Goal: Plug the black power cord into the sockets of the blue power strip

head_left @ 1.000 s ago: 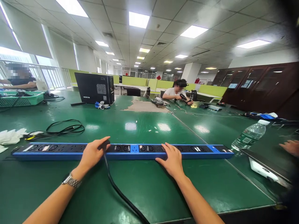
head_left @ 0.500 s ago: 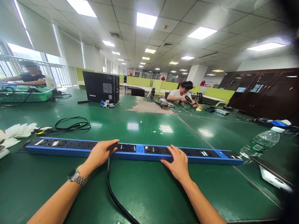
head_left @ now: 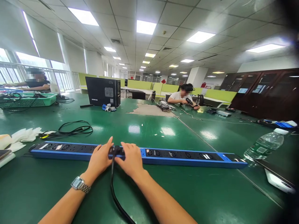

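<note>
A long blue and black power strip (head_left: 182, 161) lies across the green table in front of me, with rows of sockets facing up. A thick black cable (head_left: 112, 180) runs from the near edge up to a black plug (head_left: 116, 150) standing at the strip's sockets. My left hand (head_left: 100, 158) is around the strip just left of the plug, fingers over its top and a watch on the wrist. On the plug's right, my right hand (head_left: 132, 158) spans the strip, fingers towards the far edge and thumb at the near side. Whether the thumbs touch the plug is hard to tell.
A water bottle (head_left: 263, 146) and a phone (head_left: 277, 180) are at the right. Coiled black cable (head_left: 76, 127) and white gloves (head_left: 25, 137) lie at the left. Farther back are a computer tower (head_left: 102, 91), a green basket (head_left: 44, 101) and two seated people.
My right hand has moved left along the strip to the plug. My left hand has shifted slightly left and its index finger lifted, uncovering the plug. The view has tilted up a little.
</note>
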`<state>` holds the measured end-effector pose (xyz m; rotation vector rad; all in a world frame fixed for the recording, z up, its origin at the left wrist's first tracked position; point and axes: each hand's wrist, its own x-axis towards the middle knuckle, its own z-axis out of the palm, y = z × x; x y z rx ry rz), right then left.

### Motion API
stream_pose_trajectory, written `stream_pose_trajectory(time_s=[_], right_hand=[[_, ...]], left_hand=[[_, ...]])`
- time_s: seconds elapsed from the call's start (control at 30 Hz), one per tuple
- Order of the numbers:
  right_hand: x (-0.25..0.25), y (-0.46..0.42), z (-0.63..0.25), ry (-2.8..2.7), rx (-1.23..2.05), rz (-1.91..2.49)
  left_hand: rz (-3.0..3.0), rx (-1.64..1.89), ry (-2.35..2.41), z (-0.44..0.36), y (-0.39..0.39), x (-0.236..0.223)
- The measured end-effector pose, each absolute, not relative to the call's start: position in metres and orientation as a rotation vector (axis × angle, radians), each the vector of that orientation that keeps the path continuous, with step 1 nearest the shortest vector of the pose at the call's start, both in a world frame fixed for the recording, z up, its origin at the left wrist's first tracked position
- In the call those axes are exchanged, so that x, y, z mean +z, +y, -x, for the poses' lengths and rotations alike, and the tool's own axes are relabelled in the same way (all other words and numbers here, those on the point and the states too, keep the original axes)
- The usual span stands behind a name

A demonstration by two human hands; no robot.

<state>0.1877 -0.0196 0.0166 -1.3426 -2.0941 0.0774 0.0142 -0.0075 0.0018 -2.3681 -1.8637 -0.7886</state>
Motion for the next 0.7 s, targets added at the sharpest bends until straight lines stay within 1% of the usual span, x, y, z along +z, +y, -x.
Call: stream_pose_trajectory(time_s=[0.1,0.2,0.3,0.37,0.43,0.53,0.63,0.7], right_hand=[[0.019,-0.004,-0.158,-2.163,0.064,1.310],[0.033,0.006,-0.161,-2.034,0.042,1.224],[0.051,0.009,-0.198,-1.729,0.007,1.154],[0.053,0.008,-0.239,-1.548,0.012,1.163],[0.043,0.005,-0.285,-1.395,0.064,1.227],[0.014,-0.003,-0.345,-1.329,0.159,1.386],[-0.009,-0.013,-0.374,-1.450,0.178,1.466],[-0.014,-0.017,-0.378,-1.522,0.149,1.466]], left_hand=[[2.355,-0.793,-1.861,-0.014,-0.006,0.000],[2.351,-0.822,-1.871,-0.014,-0.005,-0.001],[2.376,-0.850,-1.882,-0.013,-0.005,0.000],[2.391,-0.866,-1.896,-0.012,-0.006,0.001],[2.402,-0.881,-1.902,-0.012,-0.006,0.003],[2.401,-0.901,-1.896,-0.013,-0.007,0.004],[2.390,-0.898,-1.915,-0.015,-0.008,0.005],[2.389,-0.889,-1.929,-0.015,-0.009,0.005]])
